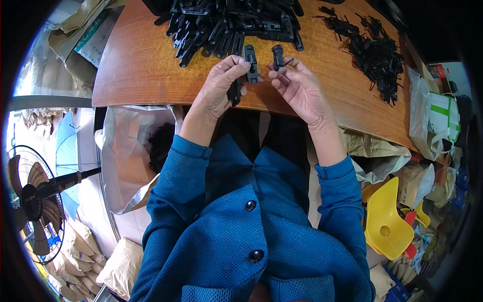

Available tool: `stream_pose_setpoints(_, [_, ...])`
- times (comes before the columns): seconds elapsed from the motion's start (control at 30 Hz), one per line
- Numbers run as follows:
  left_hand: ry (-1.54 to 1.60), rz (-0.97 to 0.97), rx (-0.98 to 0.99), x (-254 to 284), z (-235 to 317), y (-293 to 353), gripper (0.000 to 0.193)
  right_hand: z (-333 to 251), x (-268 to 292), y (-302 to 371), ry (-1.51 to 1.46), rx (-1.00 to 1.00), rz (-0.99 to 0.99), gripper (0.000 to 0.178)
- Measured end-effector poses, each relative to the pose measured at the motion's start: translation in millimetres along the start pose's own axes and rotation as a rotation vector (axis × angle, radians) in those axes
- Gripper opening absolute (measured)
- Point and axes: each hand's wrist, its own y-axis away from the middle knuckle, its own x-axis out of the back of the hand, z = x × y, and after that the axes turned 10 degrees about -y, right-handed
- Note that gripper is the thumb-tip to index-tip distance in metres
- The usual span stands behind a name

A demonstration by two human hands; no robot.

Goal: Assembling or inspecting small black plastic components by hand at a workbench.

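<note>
black long part (251,65) fast in left grip (220,84), shorter piece (277,57) fast in right grip (303,91)

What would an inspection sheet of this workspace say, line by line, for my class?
Surface: brown wooden tabletop.
Job's things: long black piece and short black piece, held apart; heap of black parts beyond; smaller black pile right.
Clutter: open white bag left of lap.
Grips: left grip pinches long one, another dark piece at its palm; right grip pinches short one.
Cables: nothing clearly seen.
Surroundings: fan, sacks, yellow chair.
</note>
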Motion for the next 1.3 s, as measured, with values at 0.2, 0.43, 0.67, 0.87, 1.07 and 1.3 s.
stream_pose_setpoints(0.2, [0.008, -0.021, 0.050, 5, -3, -2, 0.014, 5, -1, 8, 0.648, 0.118, -0.035, 0.025])
stream_pose_setpoints(0.43, [-0.080, -0.049, 0.139, 0, -1, -5, 0.014, 5, -4, 13, 1.175, 0.294, -0.147, 0.030])
stream_pose_setpoints(0.67, [-0.393, -0.078, 0.116, -17, -1, -13, 0.018, -3, 6, 21, 1.302, 0.406, -0.118, 0.024])
stream_pose_setpoints(0.87, [-0.606, -0.007, 0.096, -37, -7, -18, 0.029, -7, 22, 22, 1.236, 0.443, -0.065, 0.020])
stream_pose_setpoints(1.07, [-0.520, 0.076, 0.060, -66, -15, -26, 0.033, -10, 37, 13, 1.109, 0.619, 0.070, 0.017])
stream_pose_setpoints(1.3, [-0.796, 0.285, -0.049, -102, -24, -43, 0.019, -37, 48, 4, 1.005, 0.568, 0.129, 0.026])
